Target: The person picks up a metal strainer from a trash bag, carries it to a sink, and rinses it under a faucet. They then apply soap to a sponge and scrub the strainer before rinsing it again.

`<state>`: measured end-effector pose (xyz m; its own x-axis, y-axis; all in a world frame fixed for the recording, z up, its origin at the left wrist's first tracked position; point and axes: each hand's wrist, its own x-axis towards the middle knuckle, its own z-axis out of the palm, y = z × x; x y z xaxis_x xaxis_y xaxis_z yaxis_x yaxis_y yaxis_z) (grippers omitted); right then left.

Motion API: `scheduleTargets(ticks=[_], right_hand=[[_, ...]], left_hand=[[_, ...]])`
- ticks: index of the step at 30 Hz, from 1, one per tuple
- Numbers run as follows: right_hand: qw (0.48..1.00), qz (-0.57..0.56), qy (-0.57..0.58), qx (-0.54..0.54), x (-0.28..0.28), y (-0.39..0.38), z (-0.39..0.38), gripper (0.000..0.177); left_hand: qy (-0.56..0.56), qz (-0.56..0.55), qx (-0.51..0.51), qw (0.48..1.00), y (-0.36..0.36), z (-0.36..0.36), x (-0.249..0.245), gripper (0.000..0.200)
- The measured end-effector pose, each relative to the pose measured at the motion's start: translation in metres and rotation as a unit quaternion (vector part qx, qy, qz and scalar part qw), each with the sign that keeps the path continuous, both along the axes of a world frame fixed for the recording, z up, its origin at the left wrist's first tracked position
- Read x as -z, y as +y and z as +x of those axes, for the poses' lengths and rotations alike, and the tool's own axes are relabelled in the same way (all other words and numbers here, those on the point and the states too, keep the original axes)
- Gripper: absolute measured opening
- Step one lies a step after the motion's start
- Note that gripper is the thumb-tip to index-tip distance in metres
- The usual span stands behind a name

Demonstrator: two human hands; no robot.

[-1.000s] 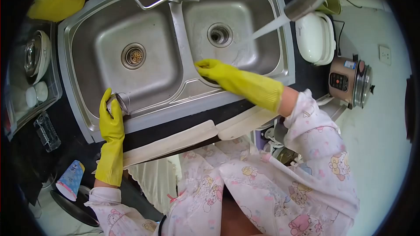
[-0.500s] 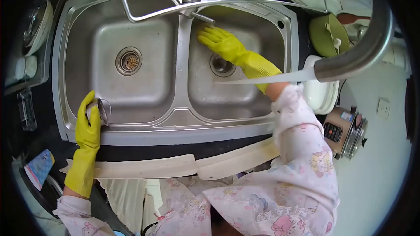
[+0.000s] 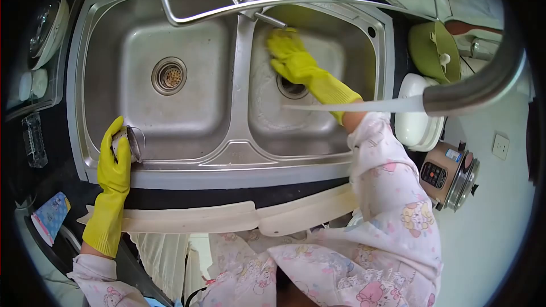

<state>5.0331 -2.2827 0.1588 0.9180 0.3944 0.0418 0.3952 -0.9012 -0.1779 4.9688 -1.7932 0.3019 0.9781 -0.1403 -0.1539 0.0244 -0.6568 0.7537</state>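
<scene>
My left hand (image 3: 115, 156), in a yellow rubber glove, is closed around a small metal sink strainer basket (image 3: 134, 144) with a thin wire handle, at the front left corner of the left basin (image 3: 170, 119). In the right basin (image 3: 307, 136), my gloved right hand (image 3: 296, 62) lies along the back left part with its fingers stretched out, slightly blurred. I see nothing held in it. Its wrist partly covers the drain (image 3: 291, 88). A stream of water (image 3: 364, 106) runs from the faucet spout (image 3: 472, 94) into this basin, passing by my right wrist.
A wire rack (image 3: 273, 3) crosses above the back of the sink. Right of the sink stand a green pot (image 3: 429, 57), a white container (image 3: 410, 113) and a rice cooker (image 3: 443, 173). On the left are bowls (image 3: 54, 34) and a blue paper cup (image 3: 51, 216).
My right hand has shifted a little within the right basin, its fingers now more bent and blurred. My left hand keeps its hold on the strainer basket. The view has tilted slightly.
</scene>
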Motion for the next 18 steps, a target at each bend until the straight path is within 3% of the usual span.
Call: scheduleTargets(ticks=[1, 3, 7, 9, 10, 11, 12, 14, 18], right_hand=[[0.992, 0.003, -0.002, -0.124, -0.001, 0.009, 0.008, 0.06], [0.989, 0.019, 0.021, -0.147, -0.007, -0.002, 0.006, 0.055], [0.998, -0.051, 0.003, -0.021, -0.022, -0.072, -0.042, 0.052], [0.96, -0.091, 0.187, 0.187, -0.041, -0.082, -0.042, 0.048], [0.961, -0.094, 0.182, 0.187, -0.049, -0.087, -0.032, 0.048], [0.944, -0.224, 0.234, 0.059, -0.084, -0.072, -0.011, 0.048], [0.893, -0.346, 0.279, -0.071, -0.102, -0.064, 0.0, 0.049], [0.868, -0.363, 0.296, -0.166, -0.113, -0.06, 0.013, 0.046], [0.879, -0.357, 0.218, -0.23, -0.113, -0.063, 0.054, 0.041]], left_hand=[[0.008, 0.001, 0.002, 1.0, 0.0, -0.001, 0.0, 0.039], [0.014, 0.002, 0.005, 1.0, 0.0, -0.003, -0.002, 0.04], [0.02, 0.008, 0.013, 1.0, -0.002, -0.001, -0.004, 0.041], [0.021, -0.003, 0.006, 1.0, -0.002, 0.0, -0.006, 0.042], [0.019, -0.001, 0.009, 1.0, -0.002, -0.001, -0.006, 0.042], [0.018, 0.001, 0.011, 1.0, -0.001, -0.001, -0.005, 0.042], [0.018, -0.002, 0.009, 1.0, 0.0, -0.001, -0.004, 0.042], [0.021, -0.021, 0.007, 1.0, 0.001, -0.001, -0.001, 0.041], [0.008, -0.004, 0.022, 1.0, 0.002, -0.001, 0.002, 0.04]])
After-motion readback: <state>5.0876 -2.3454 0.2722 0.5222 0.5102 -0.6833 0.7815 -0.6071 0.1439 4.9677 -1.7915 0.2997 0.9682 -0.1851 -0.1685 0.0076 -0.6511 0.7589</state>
